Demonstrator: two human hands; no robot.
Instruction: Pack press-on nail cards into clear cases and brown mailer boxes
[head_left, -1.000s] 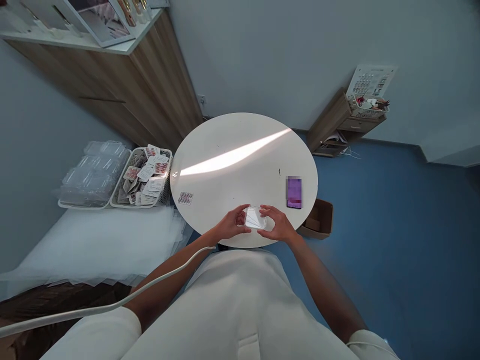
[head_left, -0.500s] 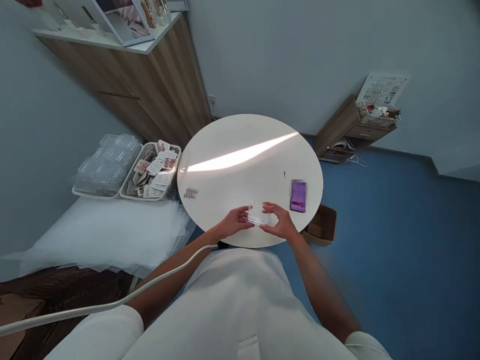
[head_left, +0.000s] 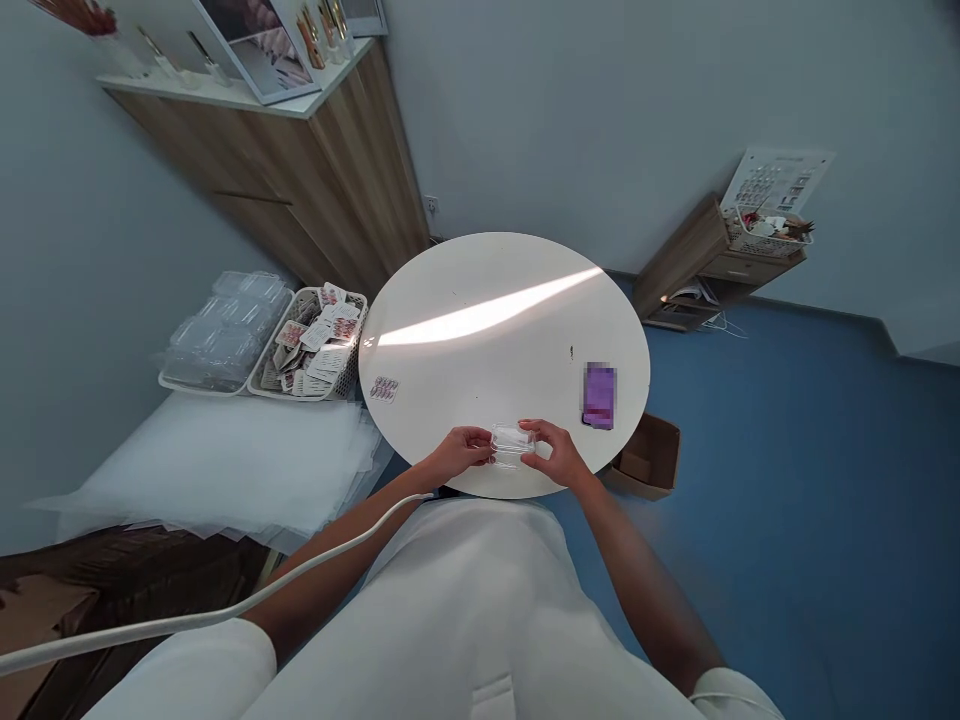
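Between my hands is a small clear plastic box point(head_left: 513, 440), near the front edge of the round white table point(head_left: 480, 270). My left hand point(head_left: 466, 450) pinches its left side with thumb and fingers. On the other side, my right hand point(head_left: 553, 452) has its fingers and thumb curved around the right edge. Whether the box holds anything is too hard to make out. A small card of patterned nail pieces point(head_left: 384, 389) lies on the left part of the table. To the right lies a phone with a purple, blurred screen point(head_left: 599, 395).
Left of the table stand a basket of printed cards point(head_left: 319, 345) and a tray of clear plastic boxes point(head_left: 225, 330), beside translucent sheets point(head_left: 217, 460). A cardboard box point(head_left: 651, 455) is on the floor at right. A white cable point(head_left: 300, 570) crosses my left arm.
The clear box has tilted and come slightly lower, toward my body, with both hands still on it. The whole view has shifted a little.
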